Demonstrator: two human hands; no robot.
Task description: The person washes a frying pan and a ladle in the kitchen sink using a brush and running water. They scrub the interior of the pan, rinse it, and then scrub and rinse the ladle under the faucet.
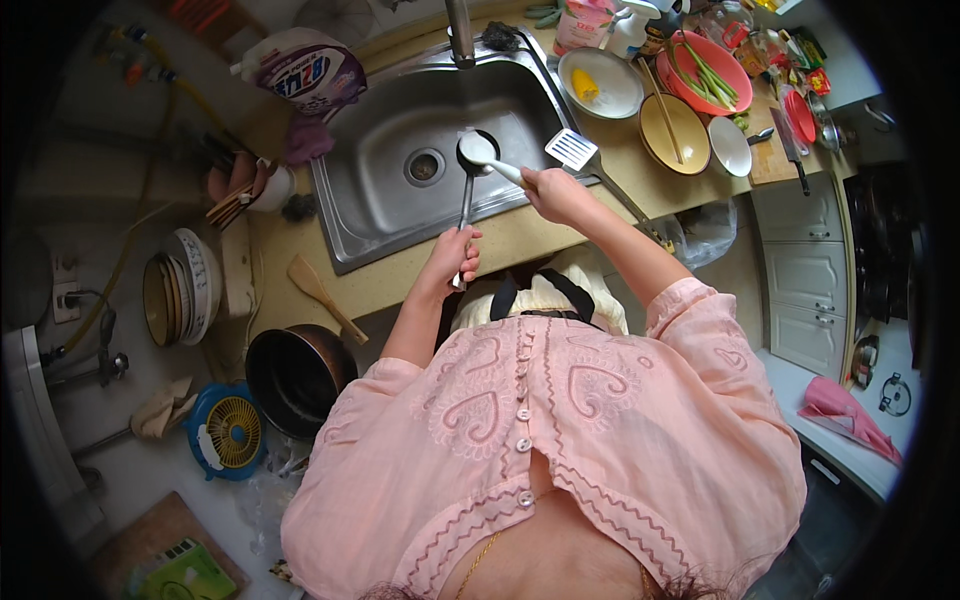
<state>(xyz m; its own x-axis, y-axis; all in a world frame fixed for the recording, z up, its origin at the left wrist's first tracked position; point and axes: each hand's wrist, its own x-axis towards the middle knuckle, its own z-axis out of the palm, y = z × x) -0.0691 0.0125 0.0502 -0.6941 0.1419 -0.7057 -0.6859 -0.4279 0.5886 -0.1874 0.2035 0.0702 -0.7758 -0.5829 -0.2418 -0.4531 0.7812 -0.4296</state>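
Arms (640, 248) outstretched toward sink (365, 160), left grip (455, 258) closed around ladle (467, 200), right grip (558, 195) clasping white utensil (507, 172)

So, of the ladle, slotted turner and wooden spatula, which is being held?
The ladle, gripped in the left hand; the turner lies on the right rim of the sink, the wooden spatula on the counter.

At twelve o'clock, a smooth metal sink (375, 135) and ladle (467, 200) are gleaming; at nine, a wooden spatula (320, 292) is looking matt.
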